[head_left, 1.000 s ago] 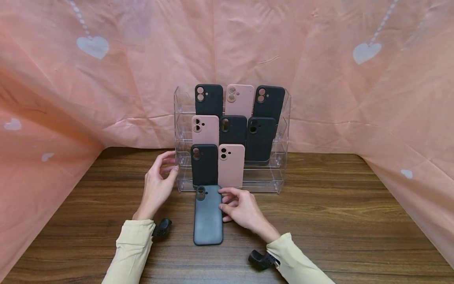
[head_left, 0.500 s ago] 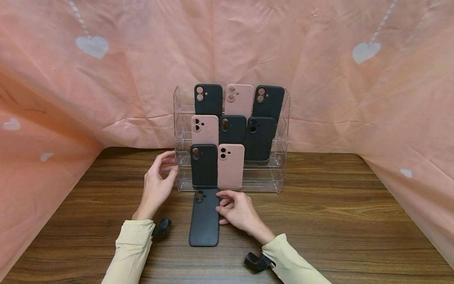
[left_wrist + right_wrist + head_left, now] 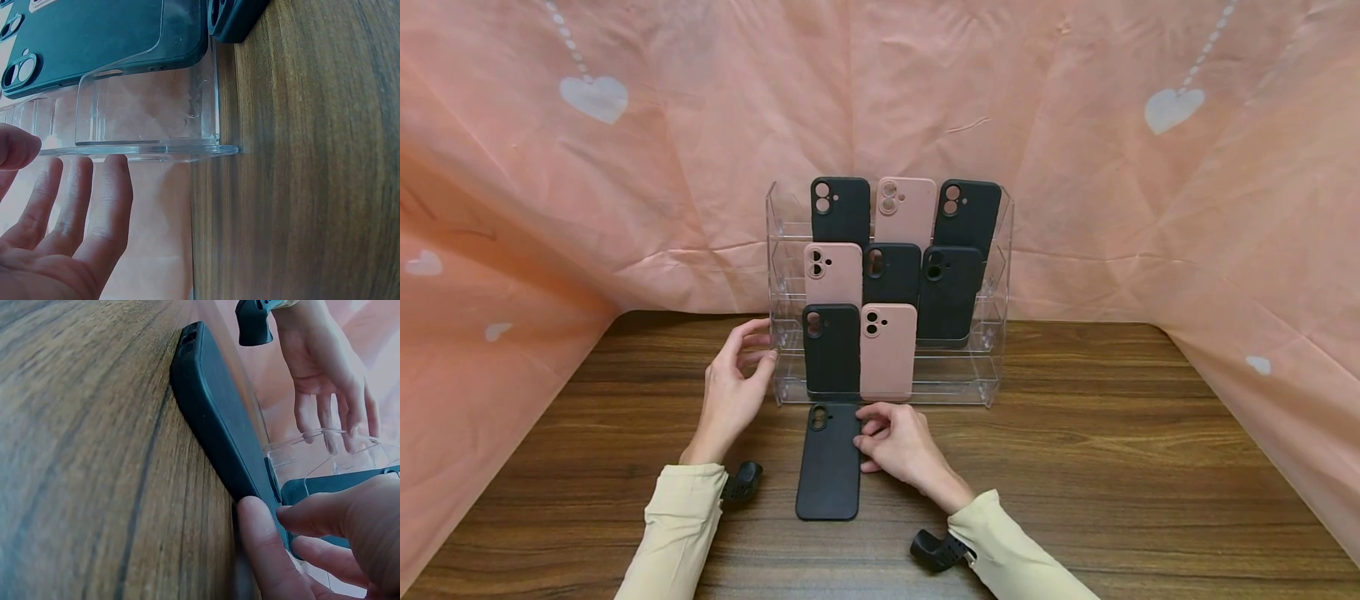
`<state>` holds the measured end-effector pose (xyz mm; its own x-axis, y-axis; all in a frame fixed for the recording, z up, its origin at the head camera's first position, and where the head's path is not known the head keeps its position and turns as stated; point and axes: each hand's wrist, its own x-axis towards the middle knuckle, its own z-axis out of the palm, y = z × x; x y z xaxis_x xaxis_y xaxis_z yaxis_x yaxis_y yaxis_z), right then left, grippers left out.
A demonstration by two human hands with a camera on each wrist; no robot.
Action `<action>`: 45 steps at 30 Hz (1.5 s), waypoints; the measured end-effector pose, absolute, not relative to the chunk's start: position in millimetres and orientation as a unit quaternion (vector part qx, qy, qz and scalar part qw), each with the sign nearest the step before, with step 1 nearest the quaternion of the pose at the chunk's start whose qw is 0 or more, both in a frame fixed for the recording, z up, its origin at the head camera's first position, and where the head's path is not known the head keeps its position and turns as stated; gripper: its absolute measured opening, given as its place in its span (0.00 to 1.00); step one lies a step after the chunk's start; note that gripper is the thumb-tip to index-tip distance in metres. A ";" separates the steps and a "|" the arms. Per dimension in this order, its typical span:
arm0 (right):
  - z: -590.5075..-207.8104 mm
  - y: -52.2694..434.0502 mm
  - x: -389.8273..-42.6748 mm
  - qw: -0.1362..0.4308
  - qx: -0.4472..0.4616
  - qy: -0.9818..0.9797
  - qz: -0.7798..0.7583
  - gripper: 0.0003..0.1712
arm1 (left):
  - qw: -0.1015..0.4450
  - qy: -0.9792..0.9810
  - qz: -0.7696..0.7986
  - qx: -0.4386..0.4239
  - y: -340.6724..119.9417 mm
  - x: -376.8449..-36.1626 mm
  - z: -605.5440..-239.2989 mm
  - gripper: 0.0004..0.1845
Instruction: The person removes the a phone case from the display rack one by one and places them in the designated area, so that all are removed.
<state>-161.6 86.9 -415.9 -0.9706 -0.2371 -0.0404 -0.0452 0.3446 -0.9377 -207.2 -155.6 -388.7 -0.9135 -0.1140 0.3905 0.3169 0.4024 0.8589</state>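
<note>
A black phone case (image 3: 829,467) lies flat on the wooden table just in front of a clear acrylic rack (image 3: 994,367). My right hand (image 3: 898,442) pinches its right edge near the camera hole. In the right wrist view the thumb lies by the case (image 3: 219,425) edge and the curled fingers (image 3: 319,515) rest on top. My left hand (image 3: 733,387) stands beside the rack's left wall. Its straight fingertips (image 3: 115,178) touch the acrylic base (image 3: 156,150). The rack holds several black and pink cases in three rows.
The lowest row has a black case (image 3: 832,350) and a pink case (image 3: 889,350); the slot to their right holds nothing. Pink heart-print cloth (image 3: 1112,208) hangs behind and at both sides. Bare wood table (image 3: 1112,467) spreads right and left of the rack.
The black case went from tilted up to lying flat and shifted slightly left, and my right hand went with it. My left hand has stayed at the rack's side.
</note>
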 end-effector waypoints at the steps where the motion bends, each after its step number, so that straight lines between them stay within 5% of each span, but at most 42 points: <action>1: -416.0 87.3 -161.6 0.084 -0.086 0.814 -0.568 0.19 | 0.199 -0.813 -0.544 -0.062 -155.5 -207.5 -388.7 0.23; 36: -388.1 140.7 -186.9 -0.170 -0.113 0.845 -0.493 0.16 | 0.206 -0.816 -0.535 -0.067 -155.8 -207.0 -389.5 0.23; 45: -385.2 151.6 -196.8 -0.186 -0.095 0.836 -0.507 0.18 | 0.205 -0.817 -0.536 -0.062 -155.2 -206.5 -389.7 0.22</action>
<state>-196.8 151.6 -385.2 -0.9129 0.0287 0.4072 -0.3477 0.4679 -0.8125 -206.5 -155.2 -389.7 -0.9081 -0.1181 0.4018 0.3214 0.4186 0.8494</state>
